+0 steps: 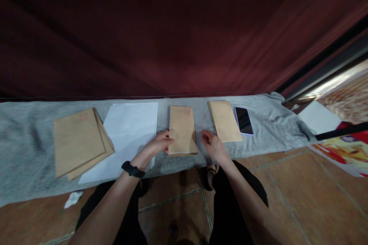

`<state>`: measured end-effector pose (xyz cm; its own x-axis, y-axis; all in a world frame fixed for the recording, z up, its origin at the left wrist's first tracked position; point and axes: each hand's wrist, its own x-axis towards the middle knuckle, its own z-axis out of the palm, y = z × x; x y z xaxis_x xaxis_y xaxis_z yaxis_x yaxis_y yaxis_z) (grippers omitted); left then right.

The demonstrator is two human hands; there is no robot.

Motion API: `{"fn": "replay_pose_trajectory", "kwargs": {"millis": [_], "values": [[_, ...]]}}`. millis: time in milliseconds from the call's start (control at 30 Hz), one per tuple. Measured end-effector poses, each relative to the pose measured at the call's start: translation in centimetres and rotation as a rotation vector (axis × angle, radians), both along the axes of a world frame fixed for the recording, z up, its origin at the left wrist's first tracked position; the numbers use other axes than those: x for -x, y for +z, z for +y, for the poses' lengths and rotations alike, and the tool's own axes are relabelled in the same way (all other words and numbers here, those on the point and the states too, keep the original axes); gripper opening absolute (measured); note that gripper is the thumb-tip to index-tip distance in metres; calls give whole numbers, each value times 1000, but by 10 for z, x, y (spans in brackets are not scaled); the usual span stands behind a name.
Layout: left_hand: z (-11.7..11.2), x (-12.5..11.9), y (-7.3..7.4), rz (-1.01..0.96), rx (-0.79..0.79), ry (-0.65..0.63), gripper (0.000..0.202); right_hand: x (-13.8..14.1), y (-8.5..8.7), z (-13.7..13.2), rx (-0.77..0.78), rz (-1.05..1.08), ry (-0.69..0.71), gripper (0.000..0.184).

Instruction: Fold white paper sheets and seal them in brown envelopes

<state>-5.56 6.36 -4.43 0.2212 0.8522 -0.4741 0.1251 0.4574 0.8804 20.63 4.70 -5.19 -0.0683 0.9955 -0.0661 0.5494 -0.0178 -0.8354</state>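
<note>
A brown paper envelope point(182, 128) lies upright before me on the grey cloth, with faint red print near its top right corner. My left hand point(158, 142) pinches its left edge, thumb on top and the other fingers at the side and partly hidden. Just off the right edge, my right hand point(213, 144) is loosely closed with the fingers curled in, and nothing shows in it. Beyond that hand lies a small stack of similar brown envelopes point(225, 120). White paper sheets point(132, 122) spread out to the left of my left hand.
Larger brown envelopes point(79, 138) overlap the sheets at the far left. A phone point(244, 120) lies right of the envelope stack. Grey cloth point(270, 130) covers the narrow surface, backed by a dark red curtain point(172, 38). A crumpled white scrap point(73, 199) rests on the tiled floor point(287, 191).
</note>
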Motion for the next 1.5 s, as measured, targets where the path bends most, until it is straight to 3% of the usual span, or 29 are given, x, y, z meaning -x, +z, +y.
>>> {"fn": "replay_pose_trajectory", "kwargs": {"millis": [100, 300, 400, 567, 667, 800, 933, 1133, 1233, 1333, 1500], "values": [[1, -2, -3, 73, -17, 37, 31, 8, 1, 5, -164, -163, 66, 28], [-1, -3, -11, 231, -86, 63, 25, 25, -5, 10, -287, -215, 152, 29], [-3, -1, -9, 440, -177, 39, 24, 29, -8, 10, -295, -283, 194, 33], [-5, 1, 8, 855, -395, -29, 13, 29, -8, 8, -297, -358, 204, 36], [-5, -5, 11, 848, -621, -35, 10, 29, -7, 9, -288, -406, 213, 35], [1, -18, 0, 727, -951, -77, 28, 28, -6, 12, -269, -441, 226, 33], [23, -28, -13, 774, -1060, -223, 43, 27, -6, 13, -270, -434, 255, 33], [93, -28, -20, 977, -1034, -527, 54, 24, -3, 12, -269, -418, 291, 35], [119, -29, -22, 1030, -1008, -609, 59, 25, -3, 13, -242, -434, 299, 37], [128, -33, -24, 1052, -988, -648, 61, 26, -4, 14, -220, -462, 298, 37], [122, -39, -29, 1071, -1018, -658, 60, 26, -5, 14, -205, -482, 306, 36]]}}
